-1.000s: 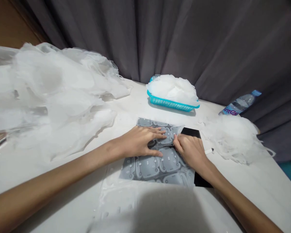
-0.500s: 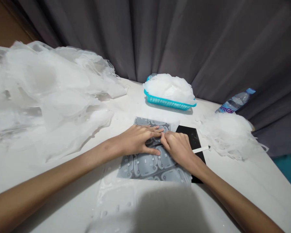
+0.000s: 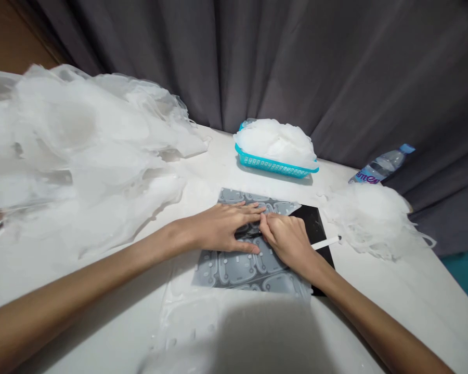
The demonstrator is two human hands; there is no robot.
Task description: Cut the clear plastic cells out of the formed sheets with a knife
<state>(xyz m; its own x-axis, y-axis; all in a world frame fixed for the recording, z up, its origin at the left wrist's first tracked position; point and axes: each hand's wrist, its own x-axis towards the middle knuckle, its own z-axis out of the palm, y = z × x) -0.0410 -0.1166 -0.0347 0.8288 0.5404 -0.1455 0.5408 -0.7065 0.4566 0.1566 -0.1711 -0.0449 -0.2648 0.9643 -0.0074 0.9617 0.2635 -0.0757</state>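
A translucent plastic sheet (image 3: 234, 270) with molded rounded outlines lies partly over a black board (image 3: 315, 221) on the white table. My left hand (image 3: 228, 226) lies flat on the sheet, fingers stretched to the right and thumb apart. Beside its fingertips, my right hand (image 3: 286, 234) is closed, with thumb and index finger pressed together low over the sheet. What is in that pinch is hidden. A white pen-like stick (image 3: 327, 242) with a dark tip pokes out from under the right hand; I cannot tell if it is held.
At the left is a large heap of translucent white sheets (image 3: 86, 130). A turquoise basket (image 3: 275, 165) filled with white pieces stands at the back. To the right are a smaller white pile (image 3: 374, 218) and a water bottle (image 3: 382, 165). A grey curtain (image 3: 296, 62) hangs behind the table.
The sheet's upper right corner now stretches farther right over the black board. Both hands keep nearly the same place on the sheet. The whole view has shifted slightly.
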